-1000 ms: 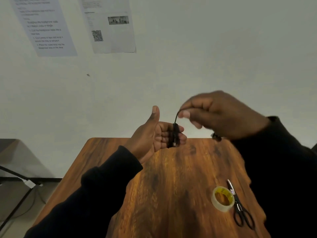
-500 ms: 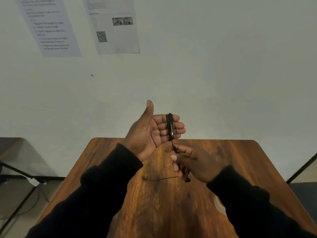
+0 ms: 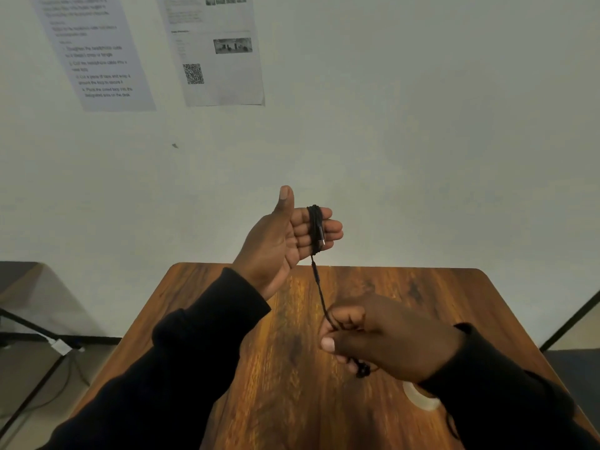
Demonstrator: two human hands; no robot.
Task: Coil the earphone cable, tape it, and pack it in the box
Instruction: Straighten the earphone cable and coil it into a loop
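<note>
Fingers [image 3: 316,227] of left hand [image 3: 285,241] wrapped by earphone cable [image 3: 314,222]; right hand [image 3: 383,339] pinching tail.

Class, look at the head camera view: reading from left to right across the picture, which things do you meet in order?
Left paper sheet on the wall → sheet with the QR code → left hand → coiled earphone cable → right hand → tape roll.

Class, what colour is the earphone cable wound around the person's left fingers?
Black. The head view shows the earphone cable dark against the pale wall.
</note>
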